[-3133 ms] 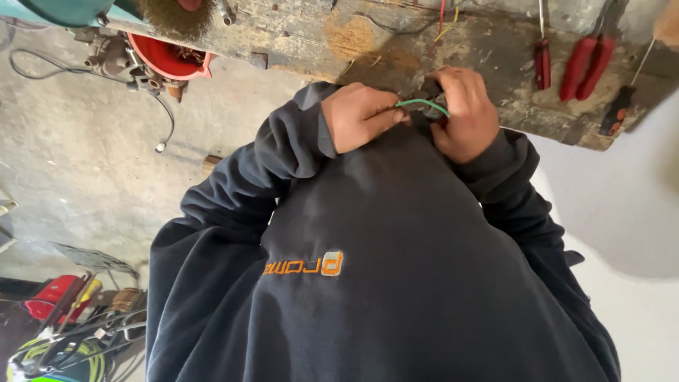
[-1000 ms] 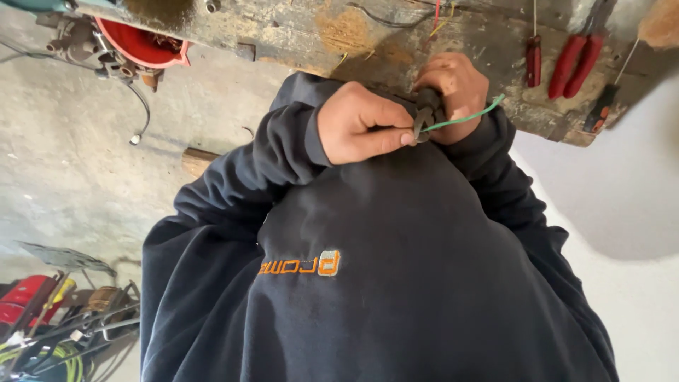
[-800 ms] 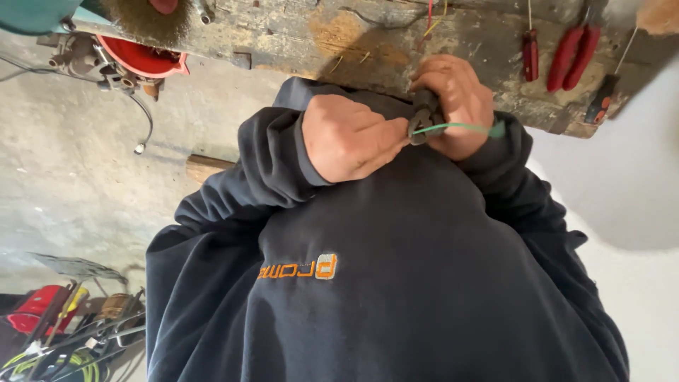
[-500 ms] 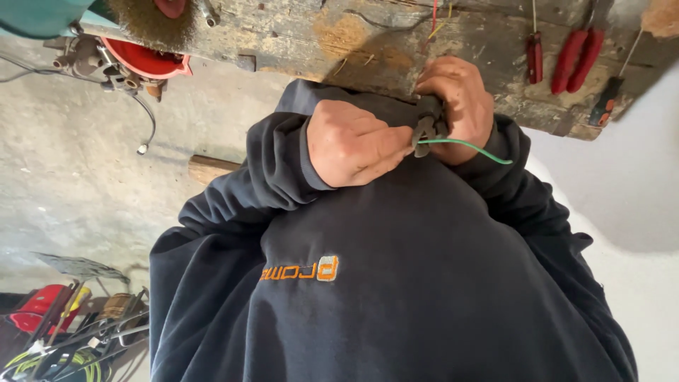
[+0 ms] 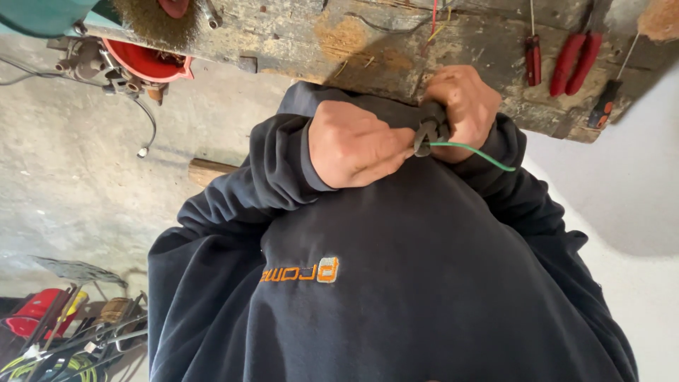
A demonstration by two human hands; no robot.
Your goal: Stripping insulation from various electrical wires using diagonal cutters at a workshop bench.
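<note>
The head view looks straight down the person's dark sweatshirt [image 5: 396, 283] to both hands, which meet close against the chest just below the edge of a worn wooden workbench [image 5: 339, 32]; the left hand [image 5: 357, 145] is curled into a loose fist, its fingertips pinched at the dark jaws of a pair of pliers [image 5: 428, 131]; whether those fingertips grip the wire itself or only press on the tool cannot be told; the right hand [image 5: 463, 106] is closed tight around the pliers' handles, knuckles up, so that only the tool's head shows between the two hands; a thin green wire [image 5: 474, 150] leaves the head of the pliers and curves out to the right across the right sleeve, its free end hanging over the dark cloth.

On the bench top lie red-handled pliers [image 5: 576, 60] and a red-handled screwdriver [image 5: 532, 60], well apart from the hands; a wire brush wheel [image 5: 152, 15] and a red bowl-shaped part [image 5: 145, 64] sit at the bench's far left; below, on the concrete floor [image 5: 64, 184], a heap of cables and tools [image 5: 64, 339] fills the lower left corner.
</note>
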